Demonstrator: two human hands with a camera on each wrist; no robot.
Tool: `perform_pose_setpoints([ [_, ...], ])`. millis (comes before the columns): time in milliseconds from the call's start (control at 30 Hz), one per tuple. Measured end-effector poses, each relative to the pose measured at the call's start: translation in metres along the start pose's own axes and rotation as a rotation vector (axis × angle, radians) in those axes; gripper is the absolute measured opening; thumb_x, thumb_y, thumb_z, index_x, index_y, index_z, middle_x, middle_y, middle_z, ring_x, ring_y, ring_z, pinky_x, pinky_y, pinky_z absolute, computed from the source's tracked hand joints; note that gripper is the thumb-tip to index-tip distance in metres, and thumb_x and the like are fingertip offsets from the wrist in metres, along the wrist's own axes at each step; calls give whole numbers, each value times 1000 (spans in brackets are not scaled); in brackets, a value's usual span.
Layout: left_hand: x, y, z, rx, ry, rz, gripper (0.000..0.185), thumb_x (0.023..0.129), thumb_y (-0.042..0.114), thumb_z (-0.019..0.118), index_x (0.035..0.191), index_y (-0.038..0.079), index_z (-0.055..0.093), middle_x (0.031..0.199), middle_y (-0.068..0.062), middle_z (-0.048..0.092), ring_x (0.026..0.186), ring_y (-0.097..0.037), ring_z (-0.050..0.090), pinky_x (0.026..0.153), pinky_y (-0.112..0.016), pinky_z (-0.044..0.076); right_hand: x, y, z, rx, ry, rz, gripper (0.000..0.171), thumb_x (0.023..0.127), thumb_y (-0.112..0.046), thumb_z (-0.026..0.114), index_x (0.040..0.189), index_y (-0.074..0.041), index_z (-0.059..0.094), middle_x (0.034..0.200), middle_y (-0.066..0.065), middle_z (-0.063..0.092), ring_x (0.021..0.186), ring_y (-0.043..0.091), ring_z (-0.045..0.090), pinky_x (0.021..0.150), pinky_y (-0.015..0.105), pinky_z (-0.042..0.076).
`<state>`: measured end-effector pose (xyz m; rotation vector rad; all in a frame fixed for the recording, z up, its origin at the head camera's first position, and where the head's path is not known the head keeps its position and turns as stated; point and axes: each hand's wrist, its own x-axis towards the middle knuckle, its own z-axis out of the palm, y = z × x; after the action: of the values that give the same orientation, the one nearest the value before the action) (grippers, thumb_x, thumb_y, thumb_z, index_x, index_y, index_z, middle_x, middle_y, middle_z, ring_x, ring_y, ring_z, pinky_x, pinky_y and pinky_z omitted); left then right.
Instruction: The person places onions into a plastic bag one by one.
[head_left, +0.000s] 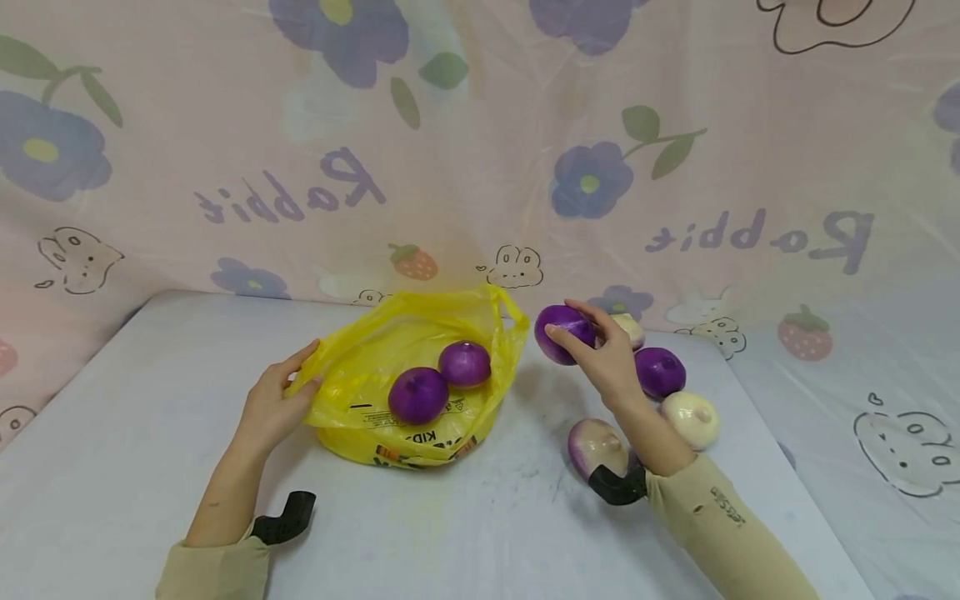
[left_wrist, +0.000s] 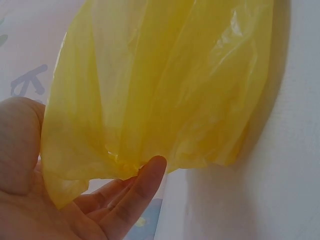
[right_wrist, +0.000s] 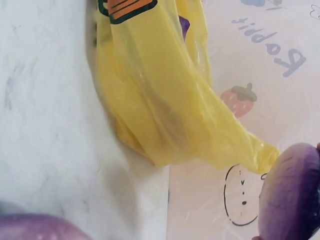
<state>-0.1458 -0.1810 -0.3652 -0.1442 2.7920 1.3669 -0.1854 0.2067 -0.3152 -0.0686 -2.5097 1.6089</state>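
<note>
Head view: thin, crinkled yellow bag is held open at its rim by the left hand, fingers pinched on the plastic. Two round, glossy purple onions are seen inside. A third onion is gripped by the right hand, raised just beside the bag mouth. Four more onions are grouped near the counter right edge; open room is left on the near side.

Left wrist: film is pinched between thumb and fingers.

Right wrist: held onion is seen at lower right, bag handle close by.
</note>
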Motion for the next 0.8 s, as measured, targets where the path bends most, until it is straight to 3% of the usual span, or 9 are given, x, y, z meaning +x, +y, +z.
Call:
perform_pose_setpoints([
  [500,-2,2,0,-8,-1,0,58,97,19,45,152,17,28,145,-32,31,122,-50,39,97,-63,39,-5,-25,27,110,-111,-194,47,85,-28,73,128,-17,59,127,3,58,110,22,54,91,39,52],
  [800,-3,2,0,3,-1,7,58,97,19,45,152,15,27,143,-32,32,119,-48,40,95,-62,40,-10,-29,48,86,-280,-276,45,87,-21,71,129,-15,58,127,6,59,111,22,56,91,38,52],
])
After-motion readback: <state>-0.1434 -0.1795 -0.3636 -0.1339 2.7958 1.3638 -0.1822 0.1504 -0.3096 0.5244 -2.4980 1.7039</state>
